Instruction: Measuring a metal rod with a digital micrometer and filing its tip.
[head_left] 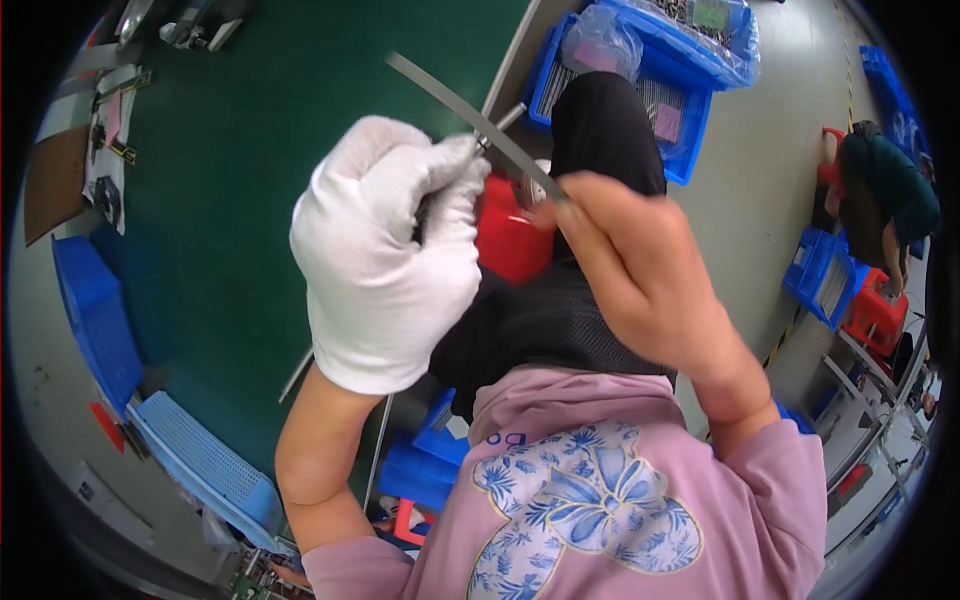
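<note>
My left hand [385, 255] wears a white glove and is closed, fingers curled in. From its fingertips sticks out a thin metal rod [512, 114] with a ringed collar; the rest of the rod is hidden in the glove. My bare right hand [655, 275] pinches one end of a long flat grey metal strip [450, 101], file-like in shape. The strip slants up to the left and crosses the rod close to the gloved fingertips; whether they touch, I cannot tell. Slight blur shows around the right hand.
A green table [250, 90] spreads at left. Blue bins [690, 150] with metal parts and bagged pieces stand beyond my knee. A red stool [510, 235] shows under my hands. Light-blue basket [210, 455] lies at lower left. Another person [885, 190] bends at far right.
</note>
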